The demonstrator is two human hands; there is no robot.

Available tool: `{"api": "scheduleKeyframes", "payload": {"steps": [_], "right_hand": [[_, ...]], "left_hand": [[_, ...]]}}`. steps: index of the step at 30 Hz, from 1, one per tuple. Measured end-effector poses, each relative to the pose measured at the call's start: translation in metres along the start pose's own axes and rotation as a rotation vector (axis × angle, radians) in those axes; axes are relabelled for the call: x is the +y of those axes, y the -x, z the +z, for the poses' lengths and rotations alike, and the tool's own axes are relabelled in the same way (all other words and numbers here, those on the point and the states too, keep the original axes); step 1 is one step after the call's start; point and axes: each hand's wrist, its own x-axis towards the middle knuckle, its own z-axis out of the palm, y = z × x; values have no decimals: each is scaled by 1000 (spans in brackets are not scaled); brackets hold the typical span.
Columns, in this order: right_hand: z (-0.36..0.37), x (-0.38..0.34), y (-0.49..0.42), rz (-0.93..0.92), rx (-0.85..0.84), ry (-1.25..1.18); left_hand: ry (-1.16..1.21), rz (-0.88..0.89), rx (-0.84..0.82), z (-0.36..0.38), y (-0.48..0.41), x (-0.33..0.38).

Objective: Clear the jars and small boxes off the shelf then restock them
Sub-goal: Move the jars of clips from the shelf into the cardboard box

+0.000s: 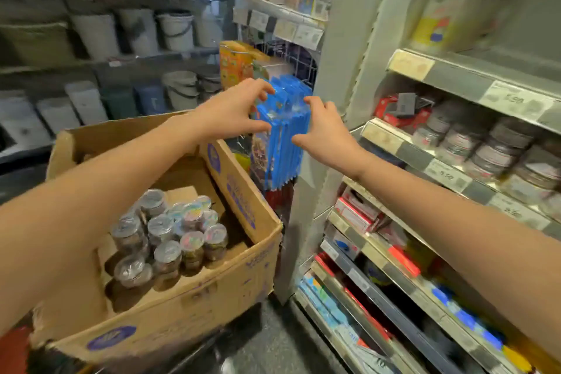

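Your left hand [239, 109]: fingers curled over the top-left edge of the blue packets [285, 149], thumb pressed to their left side. Your right hand [324, 127]: clawed on the right side, thumb on the front face. Both grip the same hanging stack on the wire rack [299, 61]. Boxed jars [170, 240] with shiny lids stand in the cardboard carton [212, 297], lower left. Shelf jars [485, 149] sit in rows on the right-hand shelf [397, 147]. Small boxes [355, 212], red and white, lie one tier down. Price labels [443, 174] — digits too blurred to read. The carton's purple print is also illegible.
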Motion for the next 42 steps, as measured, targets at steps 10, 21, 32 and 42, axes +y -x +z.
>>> {"api": "scheduleKeyframes", "payload": {"steps": [10,21,32,42], "right_hand": [[-147,89,110,255,347,204],[-245,162,175,480,559,494],[-276,217,181,618,672,721],[-285,248,200,693,727,768]], "left_hand": [[98,470,48,46,-83,197],[226,734,55,91,-154,336],[131,802,-88,133,-256,429],[24,995,-164,182,-316,501]]}}
